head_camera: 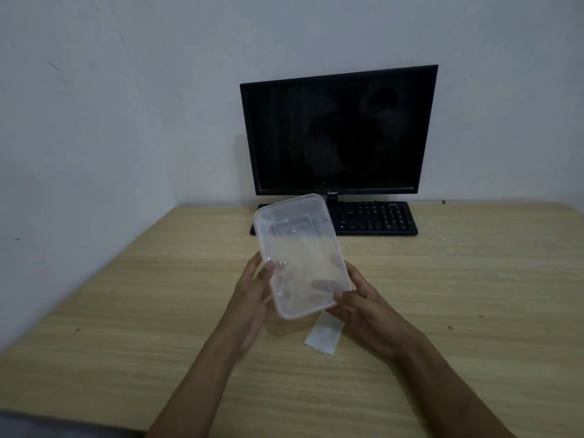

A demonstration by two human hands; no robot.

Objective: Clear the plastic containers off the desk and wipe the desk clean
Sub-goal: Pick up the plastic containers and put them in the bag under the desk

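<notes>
You've got the clear rectangular plastic container [300, 257] held up off the wooden desk [126, 311], left hand [252, 298] and right hand [363, 308] gripping its near end, long axis tilting far-left toward the keyboard [373, 218], so carry it off sideways.

One clear plastic container [300, 257] is in view; whether a second is nested in it cannot be told. Two hands hold it: one left hand [252, 298] and one right hand [366, 308]. One white folded tissue [324, 336] lies on the one wooden tabletop [126, 311]. There is one dark monitor [338, 131] and one black keyboard [373, 218].
</notes>
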